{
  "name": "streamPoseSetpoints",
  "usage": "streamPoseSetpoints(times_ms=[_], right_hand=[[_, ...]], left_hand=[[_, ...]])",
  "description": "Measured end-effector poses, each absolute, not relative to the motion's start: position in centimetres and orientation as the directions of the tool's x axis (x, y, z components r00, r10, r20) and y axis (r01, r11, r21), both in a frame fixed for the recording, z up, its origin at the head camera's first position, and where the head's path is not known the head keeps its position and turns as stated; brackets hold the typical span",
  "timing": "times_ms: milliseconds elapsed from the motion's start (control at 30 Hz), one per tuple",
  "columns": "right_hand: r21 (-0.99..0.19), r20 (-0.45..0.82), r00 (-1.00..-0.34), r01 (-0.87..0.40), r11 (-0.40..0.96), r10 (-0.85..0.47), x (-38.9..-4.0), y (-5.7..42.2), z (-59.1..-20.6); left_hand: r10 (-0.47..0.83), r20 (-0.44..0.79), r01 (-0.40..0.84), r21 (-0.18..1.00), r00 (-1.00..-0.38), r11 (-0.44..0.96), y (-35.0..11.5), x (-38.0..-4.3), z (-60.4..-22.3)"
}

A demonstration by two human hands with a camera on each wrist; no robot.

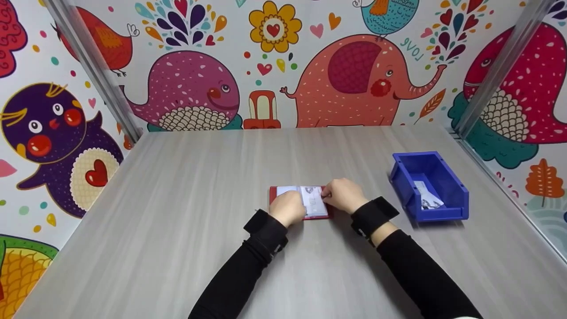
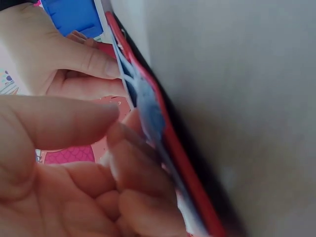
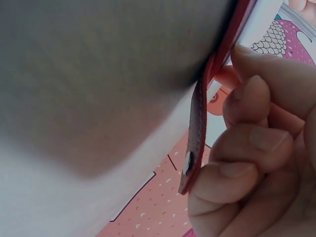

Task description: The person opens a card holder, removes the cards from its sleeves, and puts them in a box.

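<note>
A red card holder (image 1: 272, 191) with clear sleeves (image 2: 149, 111) lies spread on the table. A white card with grey print (image 1: 314, 204) shows in its right half. Across the holder's middle sits my left hand (image 1: 288, 207), its fingers curled against the sleeves; the exact grip is partly hidden. My right hand (image 1: 345, 195) pinches the card at the holder's right edge, thumb on the white face. Beside its curled fingers, the right wrist view shows a red strap (image 3: 196, 133) with a metal snap sticking out from the holder.
To the right stands a blue plastic bin (image 1: 443, 215) with white printed paper (image 1: 427, 197) inside. The grey wood-grain table (image 1: 177, 190) meets patterned walls at the back and sides.
</note>
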State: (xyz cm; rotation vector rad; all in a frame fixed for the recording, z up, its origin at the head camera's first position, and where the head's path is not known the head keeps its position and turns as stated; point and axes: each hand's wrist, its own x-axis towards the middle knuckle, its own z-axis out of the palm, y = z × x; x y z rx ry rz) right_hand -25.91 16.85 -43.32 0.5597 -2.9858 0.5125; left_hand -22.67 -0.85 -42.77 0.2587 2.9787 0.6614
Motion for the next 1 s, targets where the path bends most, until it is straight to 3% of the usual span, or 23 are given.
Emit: streamPoseSetpoints(times_ms=[1000], right_hand=[[-0.286, 0.097, -0.941, -0.338, 0.897, -0.324, -25.7, 16.7, -43.1]], left_hand=[[0.182, -0.084, 0.124, 0.461, -0.98, 0.879, -1.2, -23.8, -42.9]])
